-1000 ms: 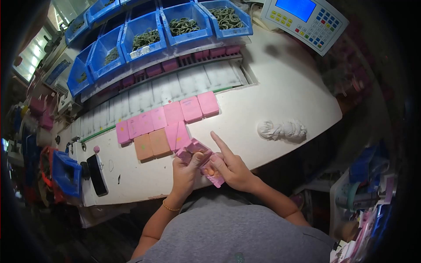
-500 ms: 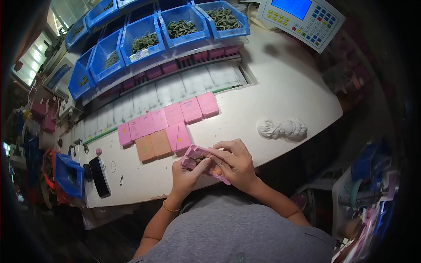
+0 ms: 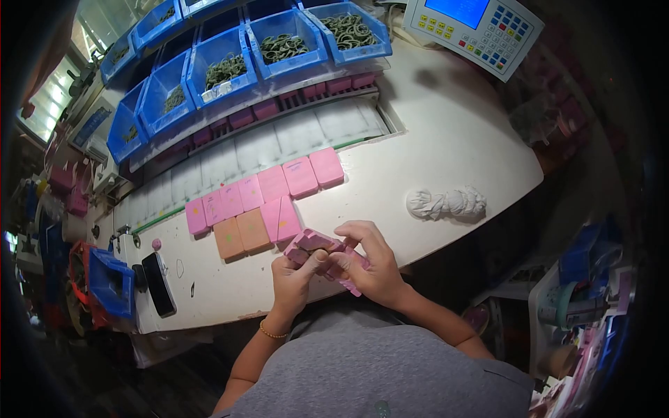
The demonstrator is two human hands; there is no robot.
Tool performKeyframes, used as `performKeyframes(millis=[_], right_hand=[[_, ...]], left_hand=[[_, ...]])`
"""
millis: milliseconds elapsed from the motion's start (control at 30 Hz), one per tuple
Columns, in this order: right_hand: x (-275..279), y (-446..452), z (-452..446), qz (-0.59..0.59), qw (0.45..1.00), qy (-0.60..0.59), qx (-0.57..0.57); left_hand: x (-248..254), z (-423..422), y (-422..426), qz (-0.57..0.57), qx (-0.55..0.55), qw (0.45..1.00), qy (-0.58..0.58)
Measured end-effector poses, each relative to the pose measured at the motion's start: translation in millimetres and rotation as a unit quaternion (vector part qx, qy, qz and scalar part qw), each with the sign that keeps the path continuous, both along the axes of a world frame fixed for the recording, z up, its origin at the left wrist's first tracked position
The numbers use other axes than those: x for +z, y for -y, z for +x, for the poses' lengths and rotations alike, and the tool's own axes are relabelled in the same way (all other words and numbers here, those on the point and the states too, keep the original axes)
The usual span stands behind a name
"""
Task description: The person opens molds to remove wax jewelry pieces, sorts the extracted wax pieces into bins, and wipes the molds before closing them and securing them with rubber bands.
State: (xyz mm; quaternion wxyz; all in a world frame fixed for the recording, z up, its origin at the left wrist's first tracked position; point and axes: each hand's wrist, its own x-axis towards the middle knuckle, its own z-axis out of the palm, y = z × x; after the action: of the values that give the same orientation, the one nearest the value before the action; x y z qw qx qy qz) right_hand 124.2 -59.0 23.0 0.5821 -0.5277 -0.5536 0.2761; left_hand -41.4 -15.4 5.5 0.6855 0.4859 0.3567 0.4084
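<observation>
Phone: black-screened, flat near the worktop's left edge; the smartphone (image 3: 159,284) stands lengthwise, its top tilted slightly left.
Brown blocks: two matte, flat, round-cornered brown blocks (image 3: 242,233), side by side near the worktop's middle.
Left arm: the left forearm (image 3: 252,357) rises from the front edge side, angled inward, a beaded bracelet (image 3: 272,334) at the wrist.
Pink blocks: smooth, flat pink blocks (image 3: 272,184) in a slanting row along the green strip (image 3: 160,219); another, marked by a diagonal line, sits beside the brown pair.
Left hand: palm turned inward, the left hand (image 3: 293,284) is clamped on the mould's left end, thumb laid across it.
Mould: the pink mould (image 3: 306,240) is held up at the worktop's front edge, near the middle; its long axis slants from far left to near right. Rubbery-looking, with a notched rim; the inside is mostly hidden by the thumbs.
Right hand: the right hand (image 3: 375,270) grips the mould's right part, thumb pressed in beside the left thumb, fingers arched above.
Right arm: the right forearm (image 3: 444,322) slants in from the near right.
Cloth: a white, creased, twisted cloth roll (image 3: 447,203) lies toward the right edge of the worktop (image 3: 456,139), lengthwise left to right.
</observation>
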Motion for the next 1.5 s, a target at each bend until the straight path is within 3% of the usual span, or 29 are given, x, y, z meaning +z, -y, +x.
performKeyframes(millis=[67, 167, 233, 400, 500, 567, 700, 867, 1067, 1133, 1200, 1233, 1267, 1300, 1433, 1500], right_hand=[[-1, -2, 4, 0.031, 0.997, 0.062, 0.034], [-3, 0, 7, 0.071, 0.987, 0.146, -0.001], [-6, 1, 5, 0.078, 0.985, 0.153, -0.014], [0, -1, 3, 0.090, 0.985, 0.146, -0.011], [-5, -3, 6, 0.036, 0.996, 0.085, 0.023], [-6, -4, 5, -0.082, 0.990, -0.086, 0.070], [-9, -3, 4, -0.114, 0.980, -0.143, 0.083], [-11, -3, 7, -0.229, 0.929, -0.272, 0.107], [-17, -10, 11, -0.203, 0.925, -0.321, -0.007], [-18, -12, 12, -0.194, 0.939, -0.284, -0.008], [-20, -16, 17, -0.200, 0.978, -0.059, -0.030], [-28, -19, 19, -0.200, 0.978, -0.058, -0.031], [-39, -24, 19, -0.117, 0.982, 0.108, -0.098], [-43, -27, 19, -0.028, 0.949, 0.270, -0.160], [-44, -25, 12, 0.014, 0.955, 0.256, -0.150], [-50, -22, 11, 0.103, 0.950, 0.288, -0.064]], left_hand=[[-1, 0, 1, -0.012, -0.004, 1.000, 0.028], [3, 3, 2, -0.027, 0.012, 0.999, 0.035], [9, 5, 0, -0.083, -0.003, 0.995, 0.061], [5, 4, 0, -0.084, 0.004, 0.996, 0.039], [4, 5, 1, -0.057, 0.009, 0.998, 0.015], [4, 5, 1, -0.044, 0.015, 0.999, 0.019], [1, 3, 1, -0.025, 0.014, 0.999, 0.013], [1, 5, 3, 0.002, 0.028, 0.999, -0.020], [-3, 8, 7, 0.055, 0.028, 0.995, -0.084], [1, 14, 7, -0.023, 0.054, 0.996, -0.070], [-6, 12, 5, -0.064, 0.059, 0.995, -0.040], [-11, 11, 3, -0.106, 0.065, 0.992, -0.009], [-14, 12, 2, -0.106, 0.065, 0.992, -0.008], [-17, 13, 0, -0.107, 0.070, 0.992, -0.017], [-15, 11, -2, -0.105, 0.099, 0.989, -0.027], [-13, 8, -5, -0.115, 0.104, 0.987, -0.034]])
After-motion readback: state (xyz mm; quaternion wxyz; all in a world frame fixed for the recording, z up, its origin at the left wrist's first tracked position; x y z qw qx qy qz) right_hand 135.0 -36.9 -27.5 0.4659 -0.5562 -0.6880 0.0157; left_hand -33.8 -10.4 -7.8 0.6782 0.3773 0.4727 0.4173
